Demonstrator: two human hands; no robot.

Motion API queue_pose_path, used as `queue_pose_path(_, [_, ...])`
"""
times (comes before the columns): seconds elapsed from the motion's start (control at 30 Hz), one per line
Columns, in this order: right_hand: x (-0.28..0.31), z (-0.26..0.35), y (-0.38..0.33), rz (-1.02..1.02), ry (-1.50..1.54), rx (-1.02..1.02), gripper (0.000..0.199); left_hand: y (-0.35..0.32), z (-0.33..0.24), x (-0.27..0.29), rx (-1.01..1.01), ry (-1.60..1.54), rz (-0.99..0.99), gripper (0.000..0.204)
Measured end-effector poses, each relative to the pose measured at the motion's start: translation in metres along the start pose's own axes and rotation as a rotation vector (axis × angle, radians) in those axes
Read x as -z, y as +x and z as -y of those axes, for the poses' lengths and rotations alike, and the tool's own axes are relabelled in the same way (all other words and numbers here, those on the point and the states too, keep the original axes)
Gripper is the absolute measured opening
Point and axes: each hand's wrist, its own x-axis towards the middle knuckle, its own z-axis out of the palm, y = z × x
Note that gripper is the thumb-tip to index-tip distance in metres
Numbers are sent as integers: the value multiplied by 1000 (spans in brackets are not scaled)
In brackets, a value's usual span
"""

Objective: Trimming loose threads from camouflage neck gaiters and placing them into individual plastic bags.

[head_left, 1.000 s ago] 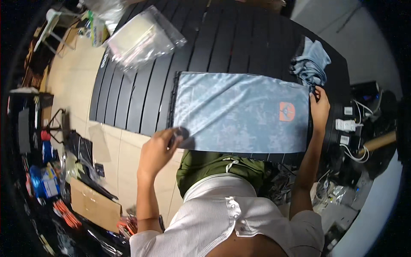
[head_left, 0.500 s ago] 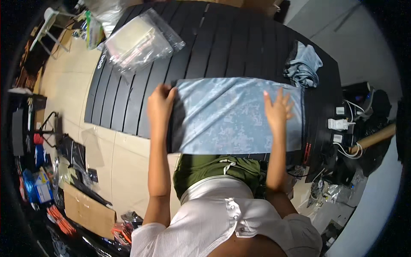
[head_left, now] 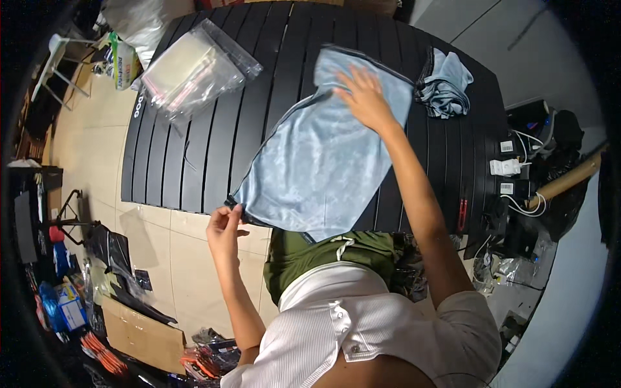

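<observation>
The head view looks down on a black slatted surface (head_left: pixel 194 161) with a light blue cloth (head_left: pixel 317 161) spread across its middle, lying at a slant so that one corner hangs over the near edge of the surface, toward the person's green trousers (head_left: pixel 323 255).

The left hand (head_left: pixel 223 229) sits at the cloth's near left corner, just off the surface edge, with thumb and fingertips pinched on that corner. The right hand (head_left: pixel 365 97) lies flat and open on the cloth's far end, fingers spread, palm pressing the fabric down onto the slats; it grips nothing.

Measured from the cloth: to its far right, touching or just beside its far corner, lies a crumpled heap of the same light blue fabric (head_left: pixel 446 84) with a dark edge. To its far left, well apart, a stack of clear plastic bags (head_left: pixel 194 68) rests on the slats. To the right of the cloth, off the surface, white plugs and cables (head_left: pixel 508 168) sit on a dark stand. Below left of the cloth, on the tiled floor (head_left: pixel 181 258), lie a cardboard piece (head_left: pixel 139 333) and dark packets.
</observation>
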Motion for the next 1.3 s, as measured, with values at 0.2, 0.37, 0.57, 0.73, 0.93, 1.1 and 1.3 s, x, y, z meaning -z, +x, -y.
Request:
queue_pose_path(0.2, [67, 24, -85, 43, -182, -307, 46, 19, -4, -1, -159, -152, 100, 17])
queue_pose_path(0.37, [106, -16, -98, -57, 369, -841, 39, 31, -26, -8, 126, -464, 299, 12])
queue_pose_path(0.57, [79, -62, -97, -185, 16, -591, 45, 22, -37, -19, 392, -573, 459, 31])
queue_pose_path(0.73, [73, -78, -85, -162, 153, -595, 37, 28, -29, -30, 507, -534, 591, 31])
queue_pose_path(0.93, [154, -62, -106, -525, 447, -677, 23, 35, -69, -5, -58, -684, 567, 23])
queue_pose_path(1.1, [202, -59, -189, -709, 1034, -655, 7, 18, -71, -10, -66, -608, 530, 25])
queue_pose_path(1.3, [179, -74, -254, 35, 1015, -733, 22, 47, -25, -29, 241, -478, 655, 25])
